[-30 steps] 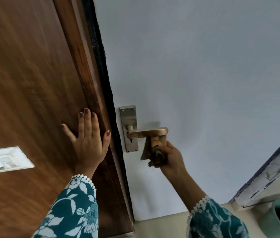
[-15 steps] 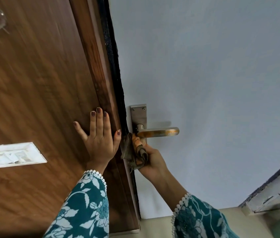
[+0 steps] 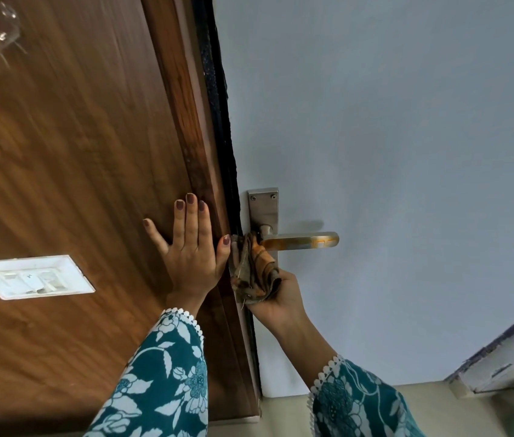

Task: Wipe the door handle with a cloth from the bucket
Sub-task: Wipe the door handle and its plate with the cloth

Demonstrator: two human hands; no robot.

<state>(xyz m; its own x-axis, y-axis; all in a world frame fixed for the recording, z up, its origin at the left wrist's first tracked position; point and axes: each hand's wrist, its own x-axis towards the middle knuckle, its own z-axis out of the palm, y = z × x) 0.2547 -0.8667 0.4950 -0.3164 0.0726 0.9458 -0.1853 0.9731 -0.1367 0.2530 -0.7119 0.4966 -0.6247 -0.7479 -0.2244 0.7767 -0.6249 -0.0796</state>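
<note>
So the right hand [image 3: 276,298] is bunched up around a rag, a brownish-orange cloth [image 3: 254,272], fingers curled in and squeezing it from below. The cloth sticks up out of the fist and its top end is pressed against the door handle [image 3: 299,241] right at the neck, where the lever meets the back plate [image 3: 263,216]. That's roughly dead centre of the frame. The lever itself is a metal one, silvery with an orange-brown patchy look along it, pointing off to the right and not covered past the neck.

The left hand [image 3: 191,247] is just to the left of that, flat and spread, palm pushed against the wooden door frame [image 3: 186,121], fingers pointing up, thumb out toward the cloth and pretty much touching it. Dark polish on the nails. It isn't holding anything.

Both sleeves [image 3: 161,380] are teal with a white flower print and a scalloped white trim at the cuff, coming in from the bottom of the frame.

Going outward: the door [image 3: 391,137] with the handle on it is pale blue-grey and fills the whole right side. A black strip runs between it and the wood. On the brown wood panel at left centre there's a white switch plate [image 3: 30,275]. Lower right corner has a scuffed white ledge [image 3: 501,364] with a dark edge; can't tell what it belongs to.
</note>
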